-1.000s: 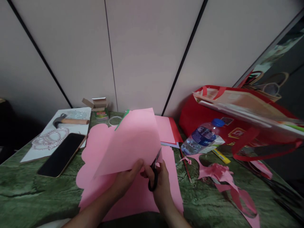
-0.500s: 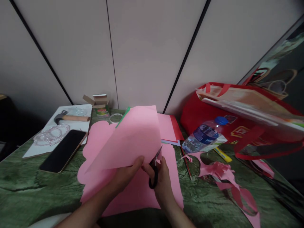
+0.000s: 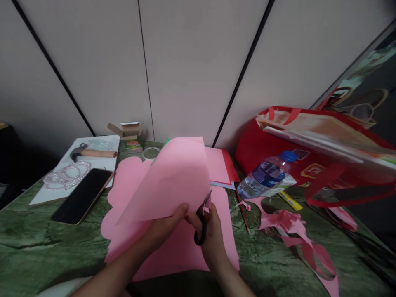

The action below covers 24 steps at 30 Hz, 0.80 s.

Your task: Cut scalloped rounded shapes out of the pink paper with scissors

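No lettering can be read with certainty. Red print is borne by the green face of the box [image 3: 133, 144], but its characters are blurred. Pale marks are carried on the dark blue label [image 3: 267, 173] of the bottle [image 3: 251, 184]; they cannot be made out. On the red bag [image 3: 321, 159], a yellow-framed emblem [image 3: 312, 170] is shown above smaller yellow marks [image 3: 305, 185], both illegible.

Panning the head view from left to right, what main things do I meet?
Phone, opened box, left hand, scissors, water bottle. The right hand overlaps the scissors, so I leave it out of the order.
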{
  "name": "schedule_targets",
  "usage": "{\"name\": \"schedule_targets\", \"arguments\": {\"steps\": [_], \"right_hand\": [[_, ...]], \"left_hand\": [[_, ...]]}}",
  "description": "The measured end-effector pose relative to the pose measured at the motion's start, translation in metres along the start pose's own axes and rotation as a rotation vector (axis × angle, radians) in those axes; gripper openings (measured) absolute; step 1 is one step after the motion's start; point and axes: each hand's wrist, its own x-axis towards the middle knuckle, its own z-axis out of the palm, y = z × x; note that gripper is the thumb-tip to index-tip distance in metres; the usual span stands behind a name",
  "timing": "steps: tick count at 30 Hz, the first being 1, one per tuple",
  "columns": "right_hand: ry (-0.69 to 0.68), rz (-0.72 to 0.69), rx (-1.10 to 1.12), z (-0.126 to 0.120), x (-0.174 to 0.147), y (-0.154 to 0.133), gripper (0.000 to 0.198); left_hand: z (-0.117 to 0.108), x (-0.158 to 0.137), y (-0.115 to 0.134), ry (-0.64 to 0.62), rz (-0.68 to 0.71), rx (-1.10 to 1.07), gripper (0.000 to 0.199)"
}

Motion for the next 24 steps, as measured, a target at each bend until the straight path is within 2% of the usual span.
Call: {"name": "schedule_targets", "arguments": {"steps": [8,13,24], "right_hand": [[0.039,0.017,-0.063,0.0000,0.0002,-0.0019,0.032],[0.046,-0.003,-0.094,-0.0010,-0.0005,-0.0013,0.029],[0.104,0.037,-0.120,0.0004,-0.0019,-0.0036,0.028]], "left_hand": [[-0.0013,0.0005,0.0021,-0.061,0.024,-0.034,0.033],[-0.0014,0.0011,0.0004,0.004,0.026,-0.064,0.025],[-0.0026,0.0011,-0.0013,-0.028,0.023,-0.034,0.024]]}}
